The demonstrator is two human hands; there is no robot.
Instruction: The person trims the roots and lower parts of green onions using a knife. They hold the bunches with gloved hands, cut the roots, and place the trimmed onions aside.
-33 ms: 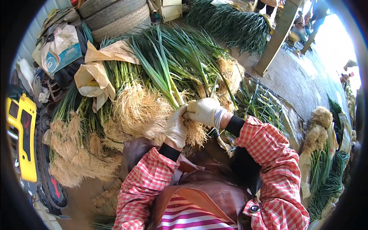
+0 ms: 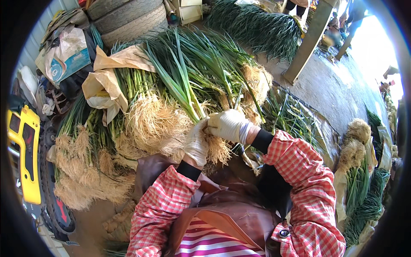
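Observation:
My left hand (image 2: 196,144), in a pale glove, is closed round a small bunch of green onions (image 2: 187,97). Their green leaves point up and away, and their pale roots (image 2: 218,149) hang below my hands. Against the left hand, my right hand (image 2: 228,125), gloved too, has its fingers bent in at the stalks. What its fingertips pinch is hidden. Just beyond lies a heap of green onions (image 2: 214,60); a thick bundle with tangled roots (image 2: 156,122) is left of my hands.
Brown paper (image 2: 105,88) wraps part of the heap. More rooty bundles (image 2: 85,171) lie at the left, beside a yellow-framed device (image 2: 30,154). Stacked tyres (image 2: 132,21) stand behind. A metal post (image 2: 310,43) rises at the far right; further onion bundles (image 2: 359,184) lie at the right.

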